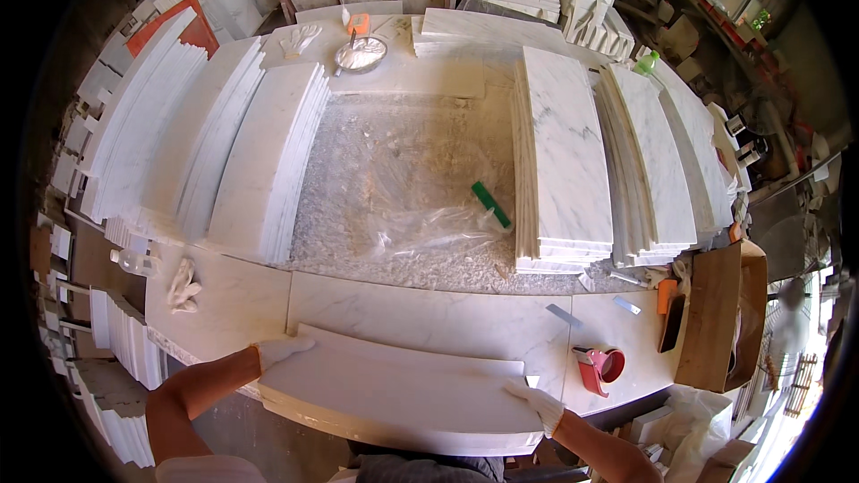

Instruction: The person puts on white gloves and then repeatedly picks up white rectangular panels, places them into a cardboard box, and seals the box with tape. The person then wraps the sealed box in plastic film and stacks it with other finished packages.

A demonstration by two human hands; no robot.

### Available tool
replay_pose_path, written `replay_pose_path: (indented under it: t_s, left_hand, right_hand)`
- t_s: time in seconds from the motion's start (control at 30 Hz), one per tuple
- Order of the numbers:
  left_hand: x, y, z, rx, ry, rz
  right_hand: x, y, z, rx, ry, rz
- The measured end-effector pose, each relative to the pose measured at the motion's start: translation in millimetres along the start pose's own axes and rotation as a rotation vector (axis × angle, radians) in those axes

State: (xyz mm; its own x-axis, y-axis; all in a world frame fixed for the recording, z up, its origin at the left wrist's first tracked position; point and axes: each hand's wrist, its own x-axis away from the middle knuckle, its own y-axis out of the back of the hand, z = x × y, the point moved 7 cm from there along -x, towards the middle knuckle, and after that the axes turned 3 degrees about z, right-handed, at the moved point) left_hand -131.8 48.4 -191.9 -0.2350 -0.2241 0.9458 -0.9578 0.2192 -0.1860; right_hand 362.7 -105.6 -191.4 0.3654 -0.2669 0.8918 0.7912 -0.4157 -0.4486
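Note:
A long white stone slab [403, 386] lies level right in front of me, on top of other slabs whose edges show along its near side. At its left end is my left hand [283, 352] in a white glove, closed over the corner. My right hand [540, 404], gloved too, grips the opposite end, its fingers partly on the top face. The undersides of both hands are hidden. Just beyond the slab runs a pale marble bench top [376, 302]. A red tape dispenser [598, 370] stands on it, to the right of my right hand.
Stacks of marble slabs stand left [259, 161] and right [573, 152] of a dusty middle area with plastic film [429, 231] and a green block [491, 205]. A cardboard box [723, 313], a brush [671, 323], a loose glove [183, 286], a bottle [134, 261] and a bowl [361, 55] lie around.

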Motion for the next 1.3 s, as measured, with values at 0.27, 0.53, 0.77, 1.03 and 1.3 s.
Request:
replay_pose_path:
  t_s: [0.27, 0.53, 0.77, 1.03, 1.3]
  left_hand:
    - [31.2, -7.9, -3.4, 0.044, -0.274, -0.035]
    - [76.6, -2.7, -32.7, 0.137, -0.937, 0.125]
    - [52.5, 70.5, 21.4, -0.080, -0.885, 0.009]
    - [74.5, 40.8, 33.6, -0.736, -0.902, -0.424]
    - [124.2, -17.9, 22.0, -0.397, -1.024, -0.547]
  right_hand:
    - [28.2, 1.1, -11.4, 0.029, 0.282, -0.051]
    - [122.5, -76.1, 78.8, 0.586, 0.861, -0.065]
    - [90.7, 36.4, 30.8, 1.005, 0.994, -0.480]
    - [84.3, 51.8, 27.5, 1.356, 0.871, -0.531]
    - [113.4, 63.9, 22.1, 1.108, 1.071, -0.258]
